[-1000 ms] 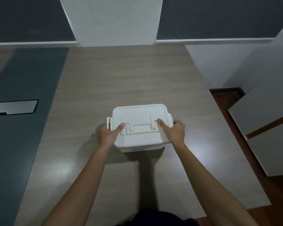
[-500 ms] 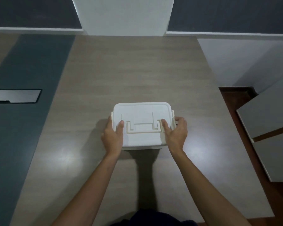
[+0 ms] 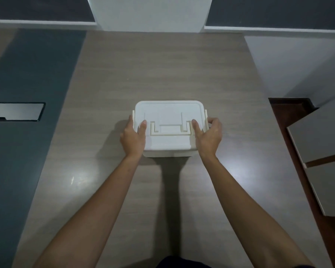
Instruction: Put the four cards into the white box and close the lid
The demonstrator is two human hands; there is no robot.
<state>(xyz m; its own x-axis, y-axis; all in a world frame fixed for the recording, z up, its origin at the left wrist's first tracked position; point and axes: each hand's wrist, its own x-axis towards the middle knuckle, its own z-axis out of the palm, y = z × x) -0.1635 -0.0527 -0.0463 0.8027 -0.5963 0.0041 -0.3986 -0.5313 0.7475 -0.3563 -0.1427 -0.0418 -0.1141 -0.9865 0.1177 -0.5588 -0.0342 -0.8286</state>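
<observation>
The white box stands in the middle of the wooden table with its lid on top and a flat carry handle lying on the lid. My left hand grips the box's left side, thumb on the lid and fingers at the left latch. My right hand grips the right side the same way, thumb on the lid, fingers around the right latch. No cards are in view; the closed lid hides the inside.
The wooden table runs to a white pillar at the back. A dark strip with a grey cover plate lies at the left. The table's right edge drops to grey panels and dark floor.
Both hands slid from the lid's front corners further along the box's sides, with the fingers now around the side latches. The camera view shifted slightly; the box stays in place.
</observation>
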